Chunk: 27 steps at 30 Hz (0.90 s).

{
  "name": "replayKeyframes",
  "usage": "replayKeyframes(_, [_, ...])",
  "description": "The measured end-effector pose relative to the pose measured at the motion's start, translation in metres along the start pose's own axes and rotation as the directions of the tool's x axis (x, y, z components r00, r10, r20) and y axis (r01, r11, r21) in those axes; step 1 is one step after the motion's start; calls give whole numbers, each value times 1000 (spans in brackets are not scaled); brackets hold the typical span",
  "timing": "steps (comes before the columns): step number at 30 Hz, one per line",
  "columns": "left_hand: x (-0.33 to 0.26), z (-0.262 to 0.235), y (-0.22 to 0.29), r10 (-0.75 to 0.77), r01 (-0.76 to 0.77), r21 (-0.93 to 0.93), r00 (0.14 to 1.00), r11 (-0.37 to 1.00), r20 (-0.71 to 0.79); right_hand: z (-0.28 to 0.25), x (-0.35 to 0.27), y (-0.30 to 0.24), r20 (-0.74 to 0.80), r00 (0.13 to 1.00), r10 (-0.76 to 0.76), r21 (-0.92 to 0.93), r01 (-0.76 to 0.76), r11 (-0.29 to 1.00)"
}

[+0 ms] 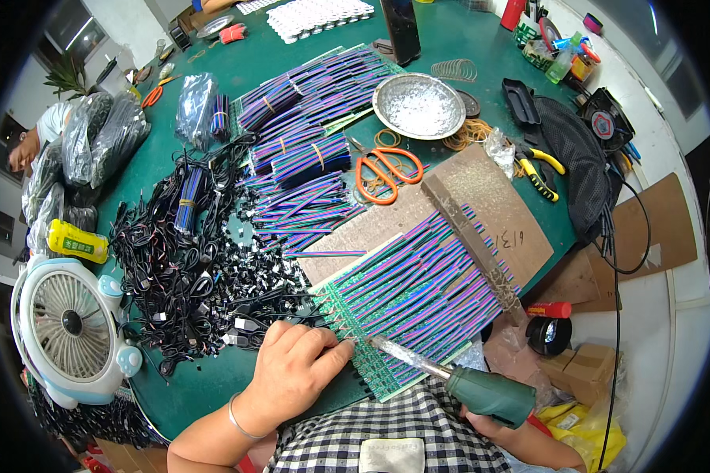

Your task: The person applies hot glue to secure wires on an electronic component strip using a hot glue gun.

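Note:
My right hand (483,423) is wrapped around the green handle of a soldering gun (489,396), partly hidden behind it. The gun's metal tip points left and meets the left part of a green circuit board panel (380,380). Close to that tip, my left hand (296,364) pinches thumb and forefinger together at the panel's left edge, on what looks like a thin cable end, mostly covered by the fingers. Black cables (296,302) run from the left to this edge. Striped multicoloured wires (418,292) fan rightward from the panel, under a brown bar (472,244) across a brown board (497,185).
A tangled heap of black cables (162,276) and a white fan (71,322) lie left. Beyond the panel are orange-handled scissors (380,175), a metal bowl (419,106) and bundled striped wires (312,160). Yellow-black pliers (540,172) lie right. Another person (35,146) is at far left.

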<state>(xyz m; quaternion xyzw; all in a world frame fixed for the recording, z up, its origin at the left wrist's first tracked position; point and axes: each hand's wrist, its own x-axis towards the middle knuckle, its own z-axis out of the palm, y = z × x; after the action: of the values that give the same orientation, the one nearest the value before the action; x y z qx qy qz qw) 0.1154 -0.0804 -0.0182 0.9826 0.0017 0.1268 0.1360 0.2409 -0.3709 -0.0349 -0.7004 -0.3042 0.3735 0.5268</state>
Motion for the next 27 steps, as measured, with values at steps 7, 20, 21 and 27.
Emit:
replayKeyframes(7, [2, -3, 0, 9, -9, 5, 1000, 1000, 20, 1, 1, -1, -9, 999, 42, 30, -42, 999])
replayKeyframes(20, [3, -3, 0, 15, -16, 22, 999, 1000, 46, 5, 0, 4, -70, 997, -35, -32, 33, 999])
replayKeyframes(21, [3, -3, 0, 16, -17, 22, 999, 1000, 45, 6, -3, 8, -114, 993, 9, 58, -2, 998])
replayKeyframes(27, [2, -2, 0, 16, -17, 25, 999, 1000, 49, 7, -6, 0, -115, 990, 77, 150, -59, 987])
